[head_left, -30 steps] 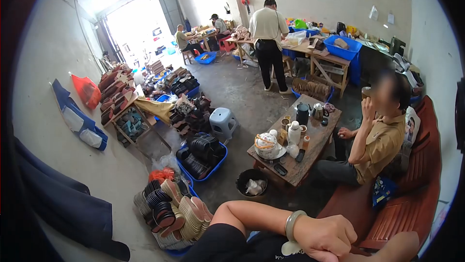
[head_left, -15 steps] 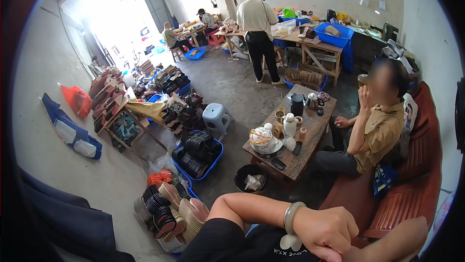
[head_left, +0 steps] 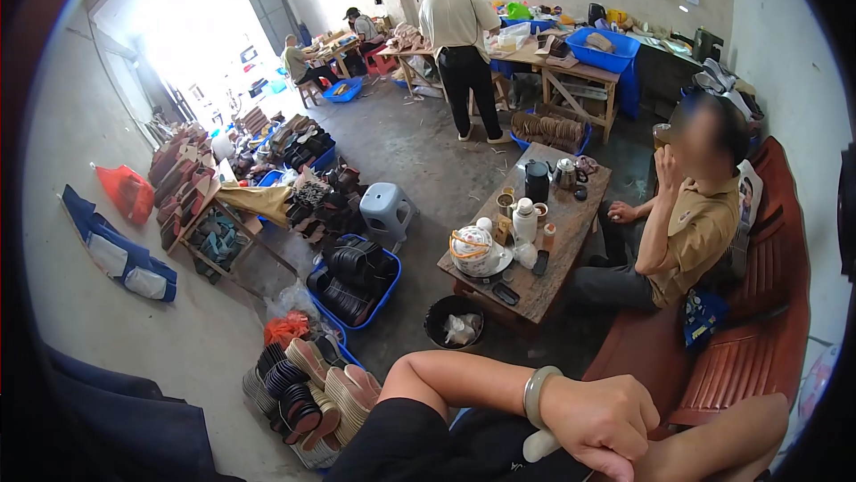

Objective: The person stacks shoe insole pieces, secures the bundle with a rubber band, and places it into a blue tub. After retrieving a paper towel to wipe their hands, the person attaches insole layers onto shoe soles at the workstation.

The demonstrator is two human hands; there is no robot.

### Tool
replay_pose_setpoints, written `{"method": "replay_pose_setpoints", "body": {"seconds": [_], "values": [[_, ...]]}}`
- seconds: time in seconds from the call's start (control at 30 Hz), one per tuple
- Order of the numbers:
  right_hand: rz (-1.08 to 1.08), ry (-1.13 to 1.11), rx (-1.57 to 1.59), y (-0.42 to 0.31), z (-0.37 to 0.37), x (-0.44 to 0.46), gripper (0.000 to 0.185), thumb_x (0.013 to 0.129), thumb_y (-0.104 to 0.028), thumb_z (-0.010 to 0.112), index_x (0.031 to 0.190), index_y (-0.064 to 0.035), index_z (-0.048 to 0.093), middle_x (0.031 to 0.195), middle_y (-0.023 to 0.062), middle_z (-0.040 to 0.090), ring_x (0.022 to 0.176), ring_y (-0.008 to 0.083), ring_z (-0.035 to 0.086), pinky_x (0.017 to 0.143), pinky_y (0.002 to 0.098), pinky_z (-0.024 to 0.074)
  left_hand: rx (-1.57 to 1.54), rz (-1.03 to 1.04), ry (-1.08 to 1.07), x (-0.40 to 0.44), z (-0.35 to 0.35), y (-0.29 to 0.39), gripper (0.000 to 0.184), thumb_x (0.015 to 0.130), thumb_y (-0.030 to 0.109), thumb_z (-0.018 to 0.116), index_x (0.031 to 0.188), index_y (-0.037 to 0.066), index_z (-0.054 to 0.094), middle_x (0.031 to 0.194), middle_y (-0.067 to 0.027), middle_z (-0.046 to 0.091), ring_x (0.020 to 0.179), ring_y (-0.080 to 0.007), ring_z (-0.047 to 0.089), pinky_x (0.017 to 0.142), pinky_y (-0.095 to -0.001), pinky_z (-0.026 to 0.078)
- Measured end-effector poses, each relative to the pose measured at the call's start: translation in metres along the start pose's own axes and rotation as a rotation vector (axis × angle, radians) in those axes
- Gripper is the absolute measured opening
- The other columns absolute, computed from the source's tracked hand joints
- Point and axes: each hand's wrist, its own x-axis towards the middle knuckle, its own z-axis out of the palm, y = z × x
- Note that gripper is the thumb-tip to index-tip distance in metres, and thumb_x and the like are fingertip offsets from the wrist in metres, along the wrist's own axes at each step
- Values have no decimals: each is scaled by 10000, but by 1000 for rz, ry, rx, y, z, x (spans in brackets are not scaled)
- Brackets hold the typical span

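My left hand [head_left: 606, 420] is closed at the bottom of the view, its fingers curled under and their inner side hidden. It rests against my right forearm [head_left: 722, 437], which comes in from the lower right. A pale, stone-like bangle [head_left: 536, 397] circles my left wrist. My left arm bends across my front in a dark short sleeve [head_left: 401, 442]. Below the wrist, a pale rounded piece [head_left: 539, 446] lies on the dark cloth. My right hand does not show.
A low table [head_left: 571, 205] bears a teapot [head_left: 477, 248], flasks and cups. Beside it a person [head_left: 704, 223] sits on a red-brown bench [head_left: 758, 304], raising a cup. Left are a bin [head_left: 453, 322], a grey stool [head_left: 388, 212], stacked soles [head_left: 312, 397] and shoes [head_left: 349, 281]. Others work farther back.
The view has tilted slightly, so the room sits a little higher and farther left. Lettering on the dark cloth has mostly slipped from sight. My left hand stays in nearly the same pose.
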Motion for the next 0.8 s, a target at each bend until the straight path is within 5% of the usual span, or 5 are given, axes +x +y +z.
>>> {"method": "replay_pose_setpoints", "body": {"seconds": [0.07,0.27,0.37,0.8], "values": [[-51,-39,1,-10,-2,-1,158,859,-179,595,776,-52,550,751,126,593,731,282,603,790,423,465,26,27,-56,12,-15,10,442,953,297,598,594,71,473,557,-85,444,501,-275,463,452,-376,359],[-143,-104,8,-25,-9,2,167,863,-185,588,764,-56,548,746,121,593,728,276,602,801,424,462,15,-24,-161,-10,-18,-1,412,972,273,479,624,53,453,608,-68,479,570,-270,508,509,-355,407],[-184,-126,6,-30,-12,3,172,865,-187,584,758,-58,547,743,119,593,726,273,601,807,424,460,-46,63,-58,8,-25,11,382,956,290,595,648,71,544,588,-81,479,513,-263,468,460,-362,370],[-184,-119,-136,-88,3,-21,196,873,-200,569,733,-65,541,732,109,592,718,261,599,831,426,454,-144,81,-170,19,-55,6,318,963,294,586,724,86,603,695,-49,580,533,-226,507,467,-335,373]]}}
